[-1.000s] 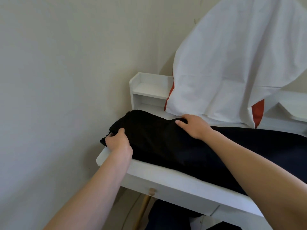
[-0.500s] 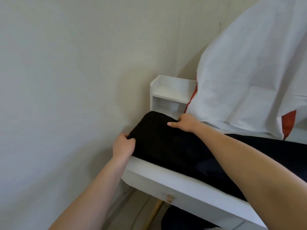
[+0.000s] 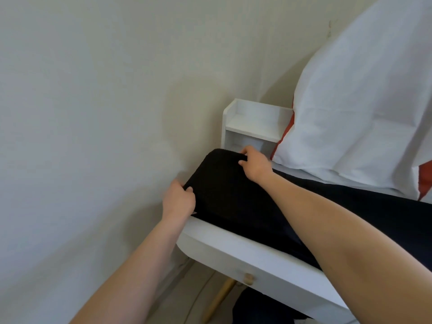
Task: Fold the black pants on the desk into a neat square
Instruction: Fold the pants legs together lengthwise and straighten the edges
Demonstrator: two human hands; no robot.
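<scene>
A second ago the end of the black pants was bunched; it is now stretched square. The left hand has its grip clamped on the corner away from the shelf, and the right hand on the corner just before it. The pants lie on the table, long axis running rightward from the shelf.

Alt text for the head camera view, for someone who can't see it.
A person's left hand and right hand grip the near and far corners of black pants lying on a white desk beside a wall. A white shelf and draped white cloth sit behind.
</scene>
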